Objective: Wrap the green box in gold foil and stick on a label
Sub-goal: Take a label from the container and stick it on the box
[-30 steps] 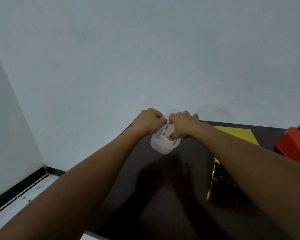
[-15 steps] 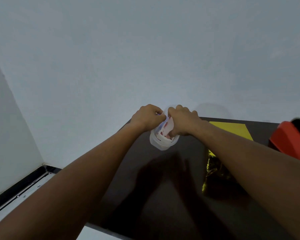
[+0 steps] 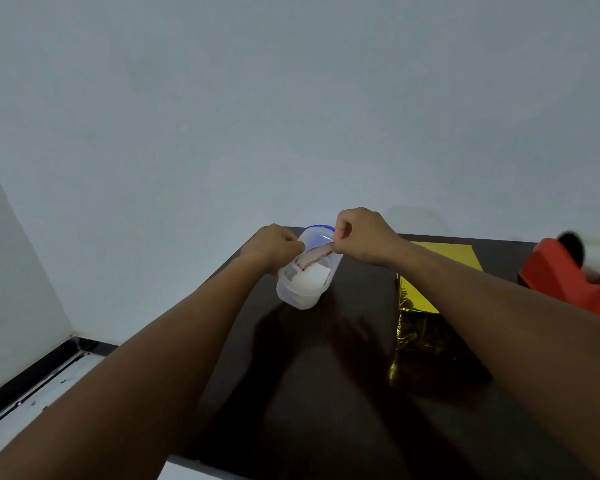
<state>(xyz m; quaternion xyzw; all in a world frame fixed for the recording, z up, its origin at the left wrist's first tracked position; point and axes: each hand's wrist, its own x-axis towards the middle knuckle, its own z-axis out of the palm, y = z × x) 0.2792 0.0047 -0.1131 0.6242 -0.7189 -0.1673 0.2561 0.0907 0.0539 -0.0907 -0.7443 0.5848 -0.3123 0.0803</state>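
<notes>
Both my hands are raised over the far left part of the dark table (image 3: 326, 393). My left hand (image 3: 274, 247) and my right hand (image 3: 364, 237) pinch the two ends of a white label strip with a red edge (image 3: 315, 255), stretched between them. Right behind the strip is a clear plastic container with a blue rim (image 3: 305, 282), tilted, with white sheets inside. The box wrapped in gold foil (image 3: 420, 327) lies on the table under my right forearm, partly hidden by it.
A yellow sheet (image 3: 447, 252) lies at the table's far edge. A red tape dispenser (image 3: 568, 275) stands at the far right. A pale wall rises just behind the table, and the floor shows at the lower left.
My hands, which were bunched together at the container's mouth, have drawn apart. The label strip is now pulled out and stretched between them.
</notes>
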